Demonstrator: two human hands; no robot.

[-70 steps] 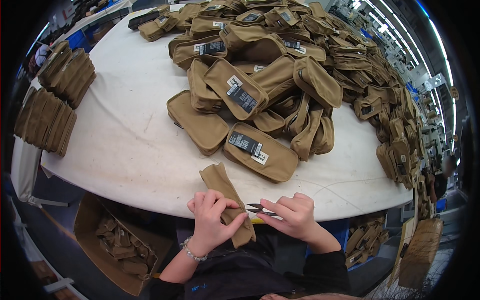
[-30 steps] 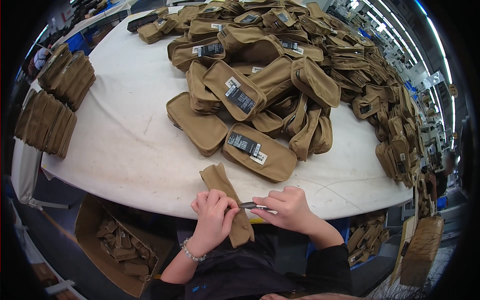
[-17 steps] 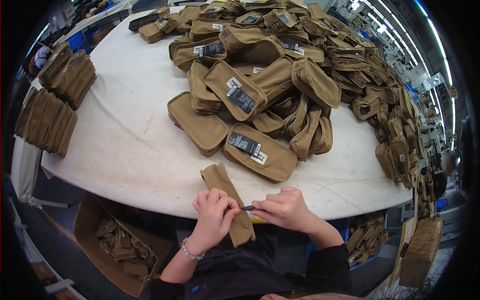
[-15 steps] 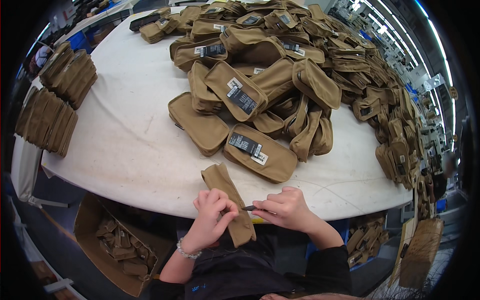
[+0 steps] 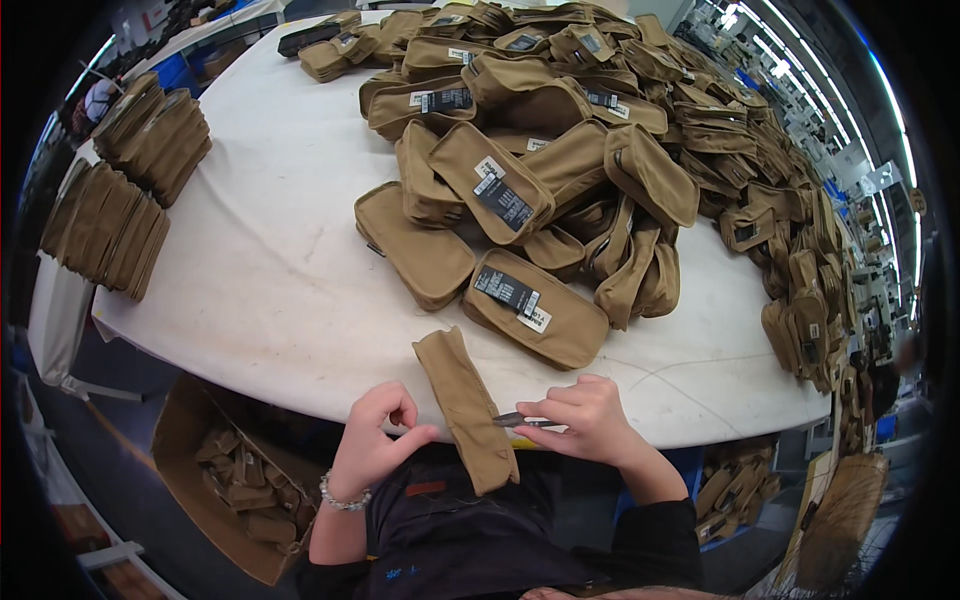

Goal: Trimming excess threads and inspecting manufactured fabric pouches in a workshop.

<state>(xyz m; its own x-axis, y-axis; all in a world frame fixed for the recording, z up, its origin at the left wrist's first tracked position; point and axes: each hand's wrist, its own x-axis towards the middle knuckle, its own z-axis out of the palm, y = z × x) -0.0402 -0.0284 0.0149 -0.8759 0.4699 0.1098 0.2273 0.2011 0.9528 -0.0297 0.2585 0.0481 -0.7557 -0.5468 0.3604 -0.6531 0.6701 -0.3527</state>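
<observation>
A narrow tan fabric pouch (image 5: 462,405) lies slanted over the table's near edge, its lower end hanging toward me. My right hand (image 5: 580,418) grips a pair of dark thread snips (image 5: 512,420), whose tip meets the pouch's right edge. To the left of the pouch is my left hand (image 5: 375,440), clear of the fabric. Its fingers are loosely curled and the thumb stands apart from them; I see nothing between them. Just beyond the pouch lies a larger tan pouch (image 5: 565,335) with a dark tag on it.
Tan pouches (image 5: 540,105) are heaped over the far and right parts of the white-covered table (image 5: 270,260). Stacked pouches (image 5: 105,230) stand at the left edge. Below sit a cardboard box (image 5: 180,450) of pouches on the left and a blue bin (image 5: 690,465) on the right.
My left hand has let go of the narrow pouch and moved left, its thumb and fingers parting. The snips stay at the pouch's right edge. The whole view has shifted slightly.
</observation>
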